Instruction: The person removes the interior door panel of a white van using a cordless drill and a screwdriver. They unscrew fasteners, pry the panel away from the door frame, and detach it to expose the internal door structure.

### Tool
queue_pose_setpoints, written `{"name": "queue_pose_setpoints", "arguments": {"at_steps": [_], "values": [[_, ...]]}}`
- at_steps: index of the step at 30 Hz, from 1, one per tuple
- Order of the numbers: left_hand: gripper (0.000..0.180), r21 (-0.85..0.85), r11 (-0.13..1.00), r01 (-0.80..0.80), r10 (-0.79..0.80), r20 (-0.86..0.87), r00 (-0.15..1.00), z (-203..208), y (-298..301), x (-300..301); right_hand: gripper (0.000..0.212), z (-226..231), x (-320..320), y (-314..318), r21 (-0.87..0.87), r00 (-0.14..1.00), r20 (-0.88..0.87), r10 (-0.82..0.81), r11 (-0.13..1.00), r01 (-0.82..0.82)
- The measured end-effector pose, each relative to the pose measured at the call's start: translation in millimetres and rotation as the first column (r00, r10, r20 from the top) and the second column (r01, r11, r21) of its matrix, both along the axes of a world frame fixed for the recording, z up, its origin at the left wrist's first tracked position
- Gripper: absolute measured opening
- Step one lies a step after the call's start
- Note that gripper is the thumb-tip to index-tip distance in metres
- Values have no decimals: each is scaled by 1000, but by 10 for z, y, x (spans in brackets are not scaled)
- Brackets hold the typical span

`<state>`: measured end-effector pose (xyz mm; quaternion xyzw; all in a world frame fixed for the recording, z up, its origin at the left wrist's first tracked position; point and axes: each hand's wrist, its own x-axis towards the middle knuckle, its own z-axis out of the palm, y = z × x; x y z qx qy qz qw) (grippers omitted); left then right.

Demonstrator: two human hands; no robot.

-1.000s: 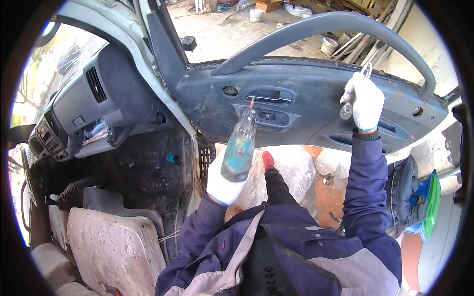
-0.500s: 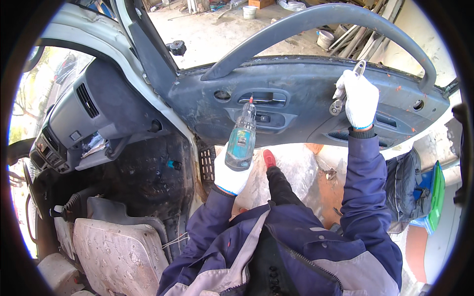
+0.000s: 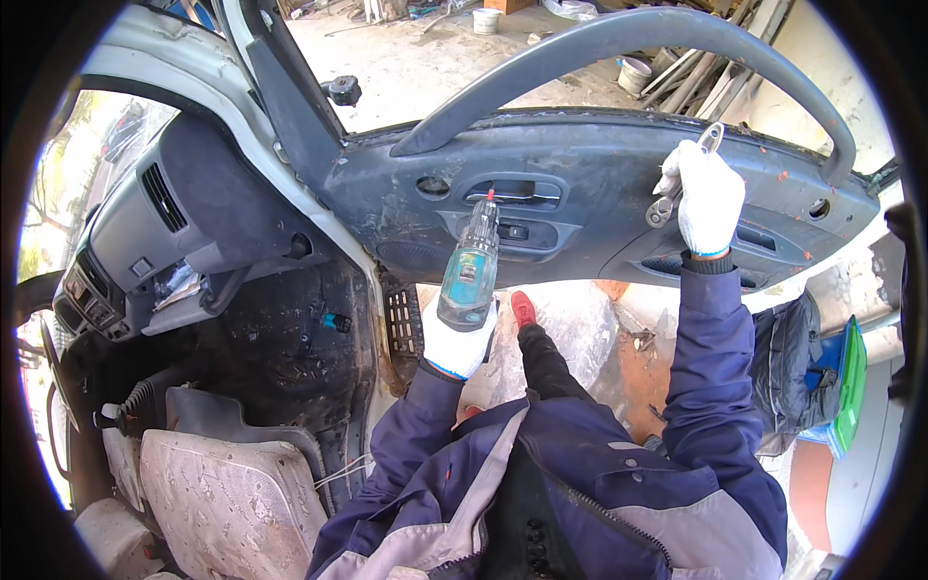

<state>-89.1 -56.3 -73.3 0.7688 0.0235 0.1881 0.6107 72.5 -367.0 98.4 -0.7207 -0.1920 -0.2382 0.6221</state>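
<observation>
We see the left hand (image 3: 458,338) wrapped tight around the drill (image 3: 471,266) below the door handle (image 3: 515,191); the right hand (image 3: 709,198) (gloved too) grips a wrench (image 3: 684,176) at the door's (image 3: 580,193) top.

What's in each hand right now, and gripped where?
Left hand: teal cordless drill, held by its lower body, bit up at the door panel. Right hand: metal wrench, gripped around its middle.
</observation>
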Motion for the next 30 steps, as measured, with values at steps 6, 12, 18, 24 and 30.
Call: {"name": "queue_pose_setpoints", "arguments": {"at_steps": [6, 12, 18, 24, 30], "values": [[20, -196, 979, 64, -72, -32, 997, -55, 26, 58, 24, 1, -1, -15, -29, 1000, -12, -24, 999, 23], [27, -585, 800, 132, -169, -8, 986, 55, -10, 49, 25, 5, -4, -23, -71, 1000, 8, -30, 997, 30], [28, -586, 797, 145, -189, -13, 982, 50, -13, 56, 24, 8, -19, -16, -91, 999, 14, -46, 995, 47], [27, -478, 875, 82, -126, -62, 990, -10, -57, 45, 23, 7, -19, -8, -81, 999, 28, -46, 996, 48], [29, -580, 807, 111, -156, -28, 987, 41, -50, 40, 24, -3, -21, -23, -86, 998, 22, -61, 994, 63]]}}
